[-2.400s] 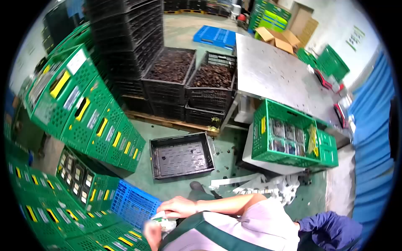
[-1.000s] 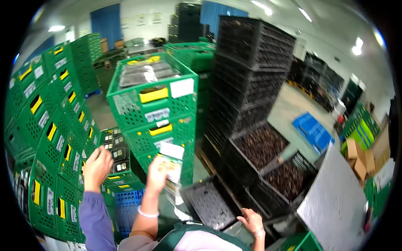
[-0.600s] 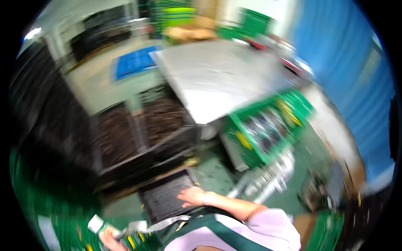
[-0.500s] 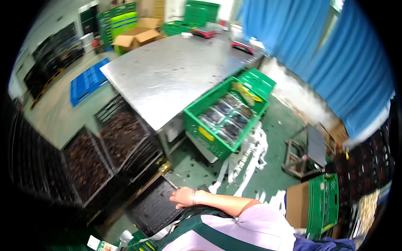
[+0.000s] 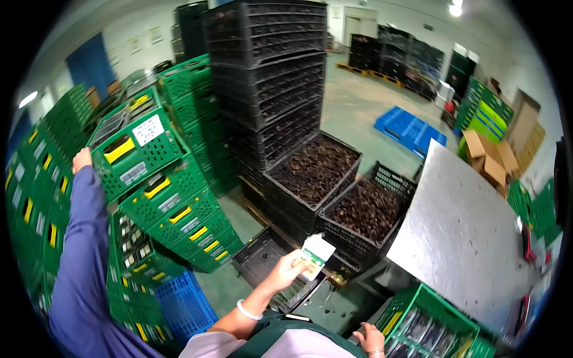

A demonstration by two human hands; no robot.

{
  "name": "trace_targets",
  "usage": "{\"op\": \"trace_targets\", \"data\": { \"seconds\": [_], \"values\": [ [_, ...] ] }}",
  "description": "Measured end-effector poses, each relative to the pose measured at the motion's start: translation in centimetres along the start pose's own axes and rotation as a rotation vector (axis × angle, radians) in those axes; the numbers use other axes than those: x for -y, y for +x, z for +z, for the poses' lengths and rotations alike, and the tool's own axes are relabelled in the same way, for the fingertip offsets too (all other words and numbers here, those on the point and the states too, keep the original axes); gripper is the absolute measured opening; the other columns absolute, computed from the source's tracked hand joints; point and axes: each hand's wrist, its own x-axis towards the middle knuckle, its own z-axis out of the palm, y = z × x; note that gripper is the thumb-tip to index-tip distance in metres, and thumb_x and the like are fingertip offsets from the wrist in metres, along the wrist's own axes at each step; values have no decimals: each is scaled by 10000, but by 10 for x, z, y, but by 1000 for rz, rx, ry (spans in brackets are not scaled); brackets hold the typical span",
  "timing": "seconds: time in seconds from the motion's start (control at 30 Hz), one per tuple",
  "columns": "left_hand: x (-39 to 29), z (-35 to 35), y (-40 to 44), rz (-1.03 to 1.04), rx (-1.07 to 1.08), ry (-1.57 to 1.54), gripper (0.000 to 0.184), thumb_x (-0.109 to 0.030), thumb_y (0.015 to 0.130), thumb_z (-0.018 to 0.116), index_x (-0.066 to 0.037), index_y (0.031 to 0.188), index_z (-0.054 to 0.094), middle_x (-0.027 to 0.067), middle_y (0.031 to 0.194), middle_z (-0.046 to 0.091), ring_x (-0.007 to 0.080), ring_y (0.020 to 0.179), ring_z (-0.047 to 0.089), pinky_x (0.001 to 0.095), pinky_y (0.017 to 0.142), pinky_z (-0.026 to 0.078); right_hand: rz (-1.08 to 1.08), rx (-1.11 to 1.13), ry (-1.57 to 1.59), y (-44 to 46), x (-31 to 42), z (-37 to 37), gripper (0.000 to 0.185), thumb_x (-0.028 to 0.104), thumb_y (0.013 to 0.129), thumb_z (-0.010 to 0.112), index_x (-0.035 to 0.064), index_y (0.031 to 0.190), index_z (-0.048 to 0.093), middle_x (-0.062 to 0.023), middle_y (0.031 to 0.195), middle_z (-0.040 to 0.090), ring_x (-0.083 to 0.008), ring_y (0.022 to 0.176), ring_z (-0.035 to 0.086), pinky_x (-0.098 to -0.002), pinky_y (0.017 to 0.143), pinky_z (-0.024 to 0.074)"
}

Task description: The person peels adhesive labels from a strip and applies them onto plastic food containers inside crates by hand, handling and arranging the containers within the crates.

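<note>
My left hand (image 5: 286,271), with a white band at its wrist, grips a small white and green packet of labels (image 5: 316,255) in front of my chest. Below it on the floor lies a black crate (image 5: 259,256). My right hand (image 5: 371,339) is low at the right with its fingers apart, beside a green crate (image 5: 391,316) of clear-covered packs. At the far left a co-worker's hand (image 5: 82,160) touches the top green crate (image 5: 134,152) of a stack.
Black crates of dark brown pieces (image 5: 313,170) stand ahead beside a tall black stack (image 5: 265,77). A metal table (image 5: 459,232) is at the right. Blue pallets (image 5: 412,130) lie beyond. A blue crate (image 5: 186,304) sits at the lower left.
The view has swung back left from the table and curtain. My left hand and the packet have come up to the middle. The co-worker's arm now reaches to the top green crate.
</note>
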Motion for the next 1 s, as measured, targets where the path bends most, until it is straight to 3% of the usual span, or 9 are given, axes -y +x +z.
{"op": "trace_targets", "data": {
  "seconds": [0.17, 0.37, 0.5, 0.63, 0.73, 1.0],
  "values": [
    [-14, -32, -43, 57, -296, -15, 177, -122, 878, 518, -2, 1007, 516, 44, 912, 591, 83, 812, 553, 232, 727, 453, -201, 33, -79, 45, 29, -33, 412, 352, 703, 661, 106, 1022, 574, -117, 824, 590, -318, 747, 589, -401, 629, 472],
    [-12, -40, -73, 132, -444, 12, 156, -107, 870, 514, -3, 985, 521, 33, 887, 585, 72, 799, 541, 227, 718, 445, -418, -64, -16, 76, 67, -42, 397, 337, 715, 657, 106, 1023, 562, -122, 813, 584, -328, 727, 585, -401, 606, 465],
    [-20, -35, -69, 118, -434, 121, 139, -114, 869, 515, -10, 959, 534, 14, 869, 572, 59, 801, 521, 216, 718, 427, -455, 7, -15, 79, 65, -39, 402, 338, 715, 660, 100, 1023, 561, -127, 823, 586, -333, 736, 586, -401, 609, 465],
    [-28, -22, -53, 136, -357, 156, 136, -119, 849, 540, -14, 935, 537, 11, 846, 564, 64, 786, 508, 225, 712, 428, -415, -28, -30, 71, 48, -34, 391, 317, 710, 667, 91, 1015, 574, -99, 770, 592, -285, 708, 591, -378, 613, 465],
    [-29, -10, -41, 108, -298, 162, 141, -140, 856, 550, -20, 931, 540, 7, 842, 569, 63, 778, 511, 222, 701, 431, -327, 24, -13, 65, 32, -30, 422, 367, 717, 653, 95, 1027, 567, -134, 807, 578, -331, 729, 580, -404, 604, 461],
    [-22, 17, -17, 58, -201, 266, 180, -198, 866, 552, -30, 931, 550, -13, 815, 556, 54, 764, 493, 223, 688, 423, -253, 3, 20, 50, 7, -18, 419, 343, 701, 678, 93, 1020, 569, -97, 762, 594, -288, 690, 593, -389, 597, 466]
  ]
}}
